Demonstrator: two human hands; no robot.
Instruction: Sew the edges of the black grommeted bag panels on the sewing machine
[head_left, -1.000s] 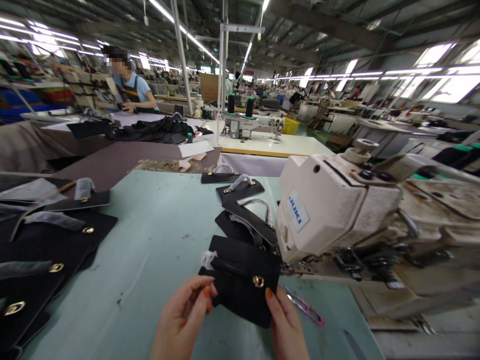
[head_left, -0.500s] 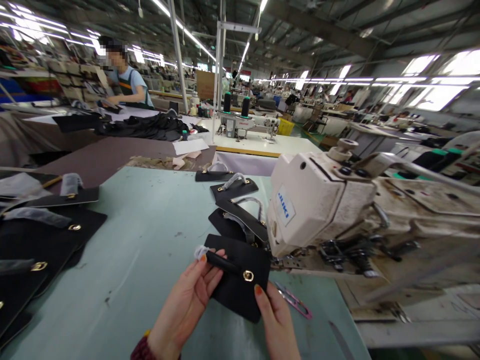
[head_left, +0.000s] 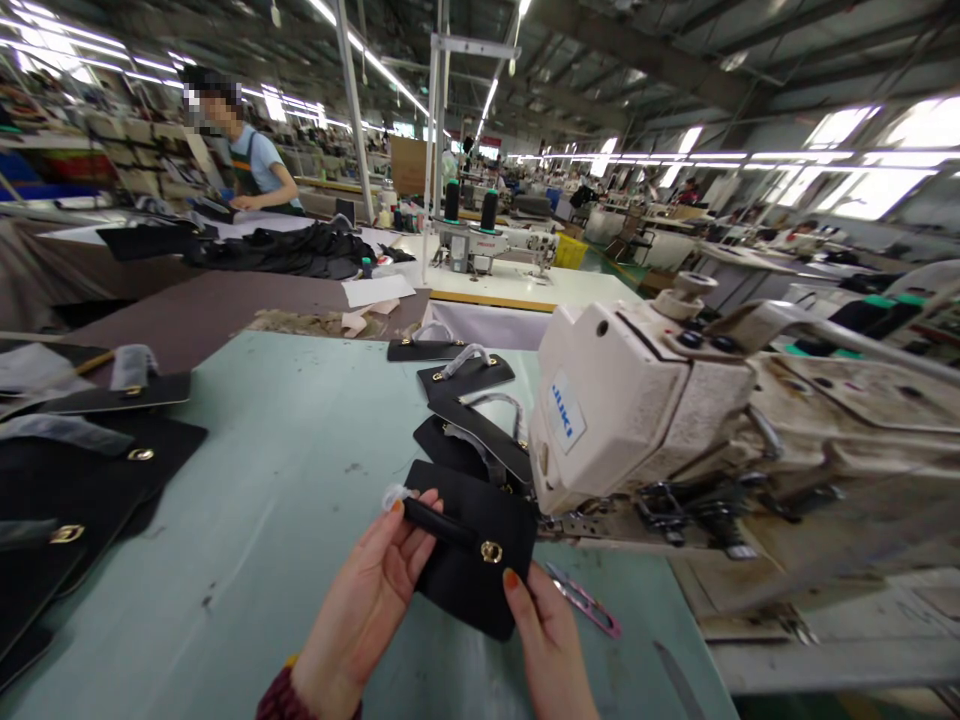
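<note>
Black flap (head_left: 466,585), its handle (head_left: 440,523) looking mostly unwrapped.
Plastic wrap (head_left: 394,494) is bunched at the handle's left end; other flaps (head_left: 478,377) (just ahead) have wrapped handles. Over a scuffed green tabletop (head_left: 277,520), the left hand's (head_left: 369,598) fingers pinch the handle, the right hand's (head_left: 546,622) clamp the flap's edge. A sewing machine (head_left: 637,400) stands alongside in a crowded workshop (head_left: 645,65).

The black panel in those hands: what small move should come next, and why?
Perhaps the left hand should ease the bunched whitish wrapping along the handle, while the right hand steadies the black panel. The wrapping sits at one end, leaving much of the handle bare, whereas nearby handles wear similar wrapping along them.
</note>
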